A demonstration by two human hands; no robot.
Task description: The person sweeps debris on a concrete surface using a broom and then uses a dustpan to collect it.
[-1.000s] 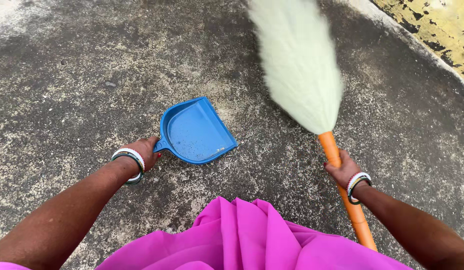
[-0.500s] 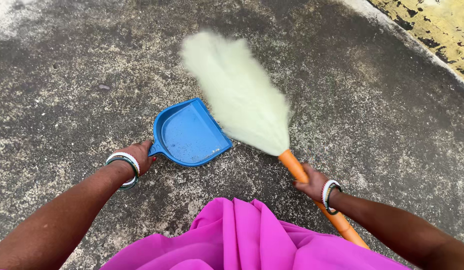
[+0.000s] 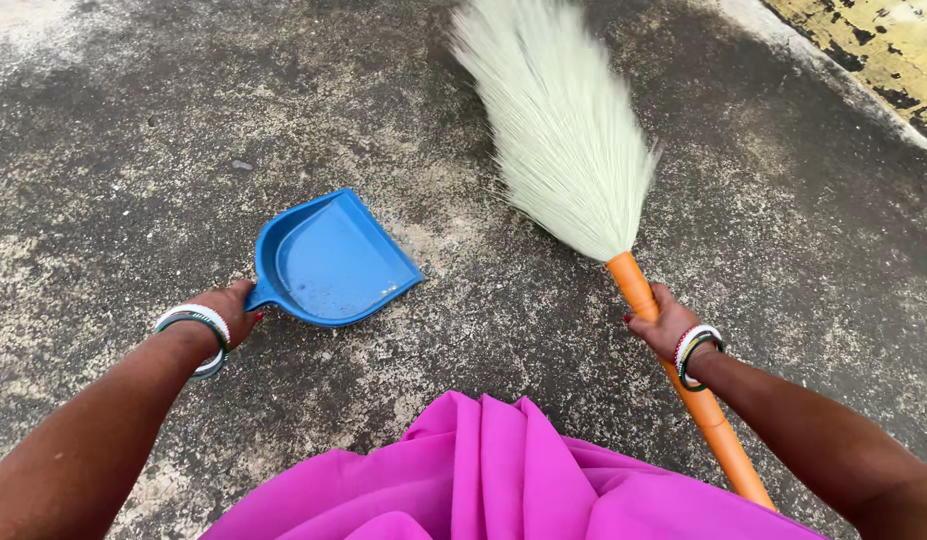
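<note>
Dustpan in my left hand, broom in my right, over rough concrete.

From the head view, my left hand (image 3: 227, 310) is closed round the handle of the blue dustpan (image 3: 329, 262), which lies flat on the concrete floor (image 3: 134, 150) left of centre, its open mouth facing right. My right hand (image 3: 664, 322) wraps tight round the orange handle (image 3: 684, 385) of the broom (image 3: 564, 120), whose pale bristles fan toward the floor's far edge. The grey floor is mottled and stained; a peeling yellow wall (image 3: 874, 40) borders its far right corner. Pink cloth (image 3: 504, 480) drapes the near edge.
</note>
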